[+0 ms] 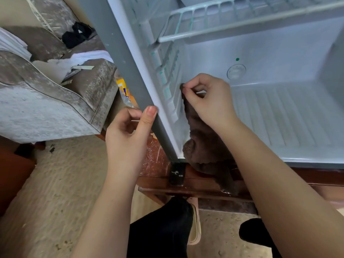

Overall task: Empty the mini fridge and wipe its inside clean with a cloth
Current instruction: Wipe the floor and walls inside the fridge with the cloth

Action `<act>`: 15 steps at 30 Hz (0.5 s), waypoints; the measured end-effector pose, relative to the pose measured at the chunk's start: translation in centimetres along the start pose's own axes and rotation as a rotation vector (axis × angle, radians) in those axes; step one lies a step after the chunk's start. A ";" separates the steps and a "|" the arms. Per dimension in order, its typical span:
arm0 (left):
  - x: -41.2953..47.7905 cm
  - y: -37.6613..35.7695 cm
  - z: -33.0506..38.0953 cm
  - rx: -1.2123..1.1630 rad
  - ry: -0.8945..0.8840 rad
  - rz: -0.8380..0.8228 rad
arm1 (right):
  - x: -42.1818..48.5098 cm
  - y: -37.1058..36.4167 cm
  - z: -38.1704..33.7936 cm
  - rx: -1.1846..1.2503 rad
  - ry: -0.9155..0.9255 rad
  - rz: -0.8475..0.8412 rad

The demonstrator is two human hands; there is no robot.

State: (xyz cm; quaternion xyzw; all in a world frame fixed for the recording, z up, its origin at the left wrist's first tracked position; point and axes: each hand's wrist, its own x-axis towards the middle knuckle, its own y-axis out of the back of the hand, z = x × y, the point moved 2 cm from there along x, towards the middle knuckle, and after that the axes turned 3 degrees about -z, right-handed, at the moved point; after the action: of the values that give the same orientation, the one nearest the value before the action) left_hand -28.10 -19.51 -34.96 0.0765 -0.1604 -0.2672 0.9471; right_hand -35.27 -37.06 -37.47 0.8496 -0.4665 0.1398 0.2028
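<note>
Mini fridge looked emptied, wiping under way.
The mini fridge (279, 112) stood open, with only a wire shelf (242, 21) visible inside, so emptying seemed done. A brown cloth (202, 146) hung against its left inner wall, pinched by the right grip (208, 97). The left grip (126, 138) curled round the fridge's front edge.

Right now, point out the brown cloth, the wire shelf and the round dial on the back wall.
brown cloth (202, 146): head view, on the bunched fold at the fridge's lower left corner.
wire shelf (223, 27): head view, on its front bar.
round dial (236, 71): head view, on the centre of its face.
</note>
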 end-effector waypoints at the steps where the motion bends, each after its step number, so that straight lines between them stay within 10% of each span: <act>1: 0.0 0.0 0.0 0.002 0.003 -0.004 | -0.1 -0.1 -0.2 0.028 -0.013 0.001; 15: -0.8 -0.5 0.4 -0.022 0.031 0.051 | -7.7 0.2 -3.6 0.162 -0.052 -0.107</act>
State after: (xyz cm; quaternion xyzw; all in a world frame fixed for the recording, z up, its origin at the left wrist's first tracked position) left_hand -29.16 -19.56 -34.91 0.0661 -0.1445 -0.2435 0.9568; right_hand -39.63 -29.82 -37.57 0.8903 -0.4126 0.1438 0.1283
